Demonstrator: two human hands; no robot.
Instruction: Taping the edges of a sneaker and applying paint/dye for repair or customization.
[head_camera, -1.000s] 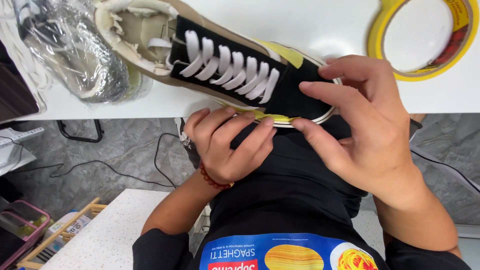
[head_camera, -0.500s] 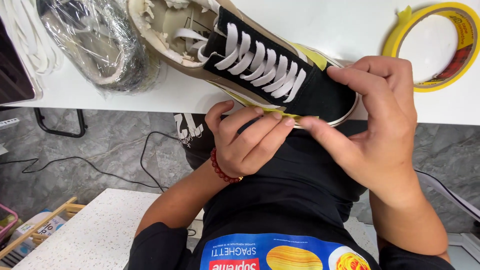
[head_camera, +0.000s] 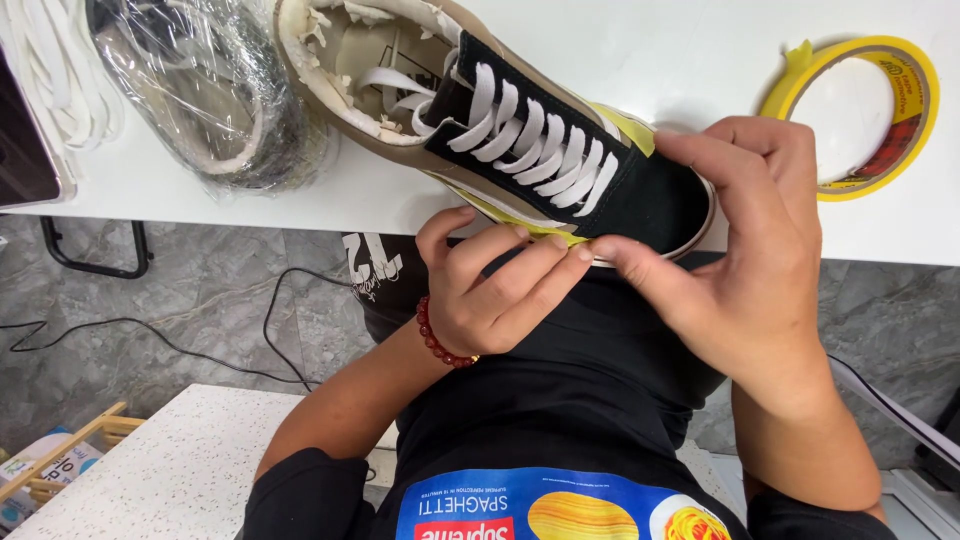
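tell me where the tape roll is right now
In the head view the tape roll lies flat on the white table at the upper right, just right of the shoe's toe and beyond the right hand.

I see my left hand (head_camera: 490, 290) and right hand (head_camera: 740, 250) meeting at the lower edge of a black sneaker (head_camera: 520, 130) mid-frame, fingertips pinching yellow tape (head_camera: 510, 215) along its sole. A tape roll (head_camera: 865, 115) lies upper right, a plastic-wrapped shoe (head_camera: 215, 90) upper left.
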